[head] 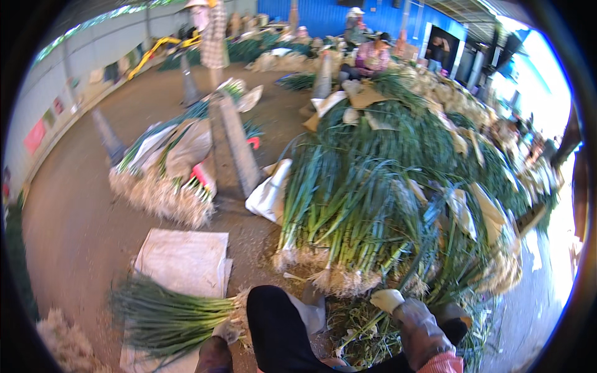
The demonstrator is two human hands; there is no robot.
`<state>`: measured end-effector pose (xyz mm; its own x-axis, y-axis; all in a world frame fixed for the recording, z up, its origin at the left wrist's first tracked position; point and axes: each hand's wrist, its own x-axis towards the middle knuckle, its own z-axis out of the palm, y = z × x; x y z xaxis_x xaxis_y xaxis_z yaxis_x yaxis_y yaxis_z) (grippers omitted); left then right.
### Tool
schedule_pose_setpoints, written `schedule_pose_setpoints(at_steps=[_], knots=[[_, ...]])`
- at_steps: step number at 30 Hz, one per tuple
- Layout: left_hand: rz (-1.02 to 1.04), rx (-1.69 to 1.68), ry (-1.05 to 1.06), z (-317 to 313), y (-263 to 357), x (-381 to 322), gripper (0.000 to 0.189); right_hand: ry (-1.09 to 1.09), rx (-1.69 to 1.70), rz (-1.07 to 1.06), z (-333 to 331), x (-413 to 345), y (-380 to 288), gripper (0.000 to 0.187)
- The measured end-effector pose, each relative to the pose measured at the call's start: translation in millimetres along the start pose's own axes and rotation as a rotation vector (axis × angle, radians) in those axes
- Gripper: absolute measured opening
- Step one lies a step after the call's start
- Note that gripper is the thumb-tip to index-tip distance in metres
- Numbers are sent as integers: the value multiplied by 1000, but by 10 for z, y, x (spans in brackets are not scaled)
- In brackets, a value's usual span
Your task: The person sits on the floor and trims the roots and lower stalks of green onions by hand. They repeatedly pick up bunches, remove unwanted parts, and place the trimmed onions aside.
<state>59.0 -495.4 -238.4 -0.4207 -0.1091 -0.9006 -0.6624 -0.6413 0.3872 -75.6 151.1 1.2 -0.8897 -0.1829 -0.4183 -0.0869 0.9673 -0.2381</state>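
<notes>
My left hand [227, 331], in a pale glove, touches the white root ends of a bundle of spring onions [177, 312] that lies on folded white sacking [184, 256]. Whether its fingers grip any stems cannot be made out. My right hand [387, 300], also gloved and with curled fingers, is just in front of the roots of a big heap of spring onions [345, 224]. Right below it a single pale stalk [361, 332] slants over trimmed leaves [373, 347]; I cannot tell whether the hand holds it. My dark-clad knee [275, 317] is between the hands.
Tied bundles with bushy roots [161, 196] lie at left beside a concrete post base [235, 144]. Loose roots [70, 345] are piled at lower left. A person stands in a checked garment [213, 37]; another sits behind the heap in a checked shirt [371, 59]. Metal posts [107, 135] rise from the floor.
</notes>
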Motion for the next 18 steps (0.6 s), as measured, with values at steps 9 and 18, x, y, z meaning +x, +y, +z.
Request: schedule_pose_setpoints(at_steps=[9,18], knots=[[314,616,-239,1478,992,-949,26,247,-443,-291,-1104,676,-20,14],[463,853,-550,3719,1170,-2282,25,636,-190,-346,-2538,69,-875,32]])
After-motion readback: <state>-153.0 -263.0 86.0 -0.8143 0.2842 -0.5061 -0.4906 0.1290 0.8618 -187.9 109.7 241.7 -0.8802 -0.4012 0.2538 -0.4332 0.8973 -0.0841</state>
